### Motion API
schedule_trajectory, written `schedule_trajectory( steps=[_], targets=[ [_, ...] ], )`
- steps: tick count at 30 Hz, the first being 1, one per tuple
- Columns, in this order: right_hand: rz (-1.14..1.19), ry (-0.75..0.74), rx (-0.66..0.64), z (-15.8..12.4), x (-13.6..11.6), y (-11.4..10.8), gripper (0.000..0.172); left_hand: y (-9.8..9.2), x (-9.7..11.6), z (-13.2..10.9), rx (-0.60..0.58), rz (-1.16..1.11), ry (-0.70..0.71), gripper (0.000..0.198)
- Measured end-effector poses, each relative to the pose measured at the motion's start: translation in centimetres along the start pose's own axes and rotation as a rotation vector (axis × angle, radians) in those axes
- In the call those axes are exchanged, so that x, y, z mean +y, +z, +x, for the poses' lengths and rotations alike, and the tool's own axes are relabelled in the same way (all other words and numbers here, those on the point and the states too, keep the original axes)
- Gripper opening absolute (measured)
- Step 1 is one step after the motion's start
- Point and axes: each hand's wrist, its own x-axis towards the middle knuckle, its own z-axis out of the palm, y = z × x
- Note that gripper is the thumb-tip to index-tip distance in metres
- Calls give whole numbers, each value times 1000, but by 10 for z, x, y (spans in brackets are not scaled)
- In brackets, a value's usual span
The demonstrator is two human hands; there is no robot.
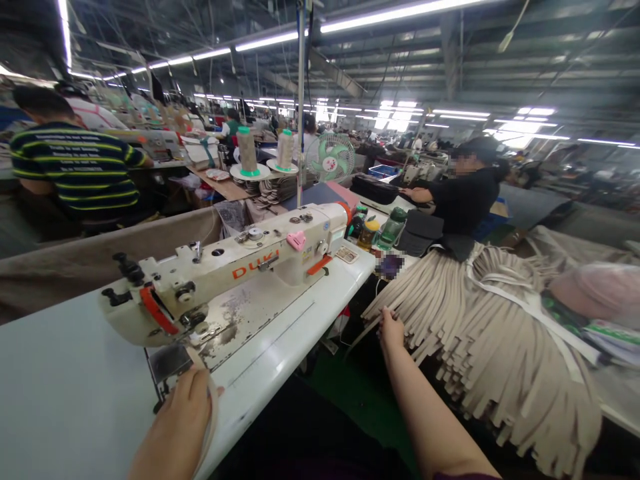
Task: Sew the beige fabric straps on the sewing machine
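A white sewing machine point(280, 257) with orange lettering stands on a pale table. At its needle end, my left hand point(183, 407) is closed on a beige strap point(213, 417), which runs from the needle area down beside the wrist. To the right, a large bundle of beige straps point(480, 333) hangs over a surface, its cut ends toward me. My right hand point(390, 330) has its fingers pinched at the left edge of that bundle, on a strap end.
Beyond the machine are thread cones point(247, 153), a green fan point(330, 157), a yellow-lidded jar point(369, 233) and a green bottle point(393, 228). A person in black point(467, 190) works at the right; another in a striped shirt point(75, 167) sits at the left.
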Motion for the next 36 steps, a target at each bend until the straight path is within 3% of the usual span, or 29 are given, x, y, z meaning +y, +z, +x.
schedule_trajectory(
  steps=[7, 11, 16, 24, 26, 31, 36],
  targets=[
    [-1, 80, -287, -74, 25, 10, 41, 25, -5, -5, 103, 53, -65, 24],
    [15, 78, -321, -65, 8, 5, 54, 22, -4, -3, 74, 28, -64, 25],
    [11, 13, -325, -51, -27, 2, 63, 6, -2, -2, -9, -45, -54, 28],
    [-87, -120, -394, -79, -58, 18, 67, -37, 24, 15, -257, -7, -144, 22],
    [-223, -193, -483, -82, -66, 24, 68, -42, 26, 19, -293, 12, -141, 23],
    [-371, -339, -699, -106, -88, 38, 69, -48, 27, 21, -249, 89, -103, 29],
    [-388, -465, -910, -146, -94, 55, 73, -38, 22, 19, -87, 150, -54, 22]
  ],
)
